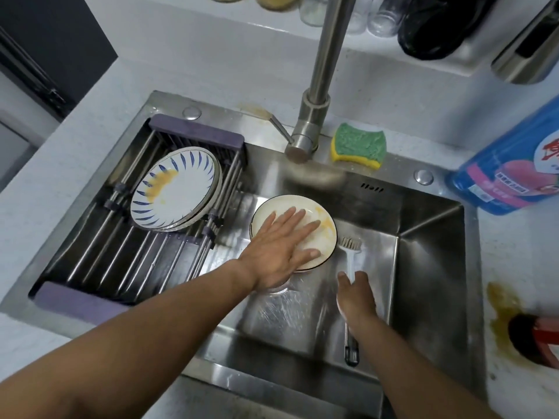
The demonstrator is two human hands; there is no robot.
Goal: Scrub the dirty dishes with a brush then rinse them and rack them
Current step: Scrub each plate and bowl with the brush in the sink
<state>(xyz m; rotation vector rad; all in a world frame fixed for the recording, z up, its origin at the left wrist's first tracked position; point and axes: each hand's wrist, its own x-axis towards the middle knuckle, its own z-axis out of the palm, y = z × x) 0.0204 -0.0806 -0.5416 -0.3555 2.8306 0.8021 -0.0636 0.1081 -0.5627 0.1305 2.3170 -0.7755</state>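
A cream bowl (323,228) with yellow smears lies in the steel sink (423,267). My left hand (281,246) rests flat on it, fingers spread. A white-handled brush (350,252) lies on the sink floor to the right of the bowl, bristles pointing away from me. My right hand (357,294) is over its handle, fingers curled around it; how firm the grip is stays unclear. A stack of blue-patterned plates (178,189) with a yellow stain sits on the rack (127,249) across the sink's left side.
The faucet (314,116) rises behind the sink, its spout over the back edge. A green and yellow sponge (358,145) lies on the rim. A blue detergent bottle (511,173) lies at right. A yellow spill (502,316) and a red item (541,343) sit on the right counter.
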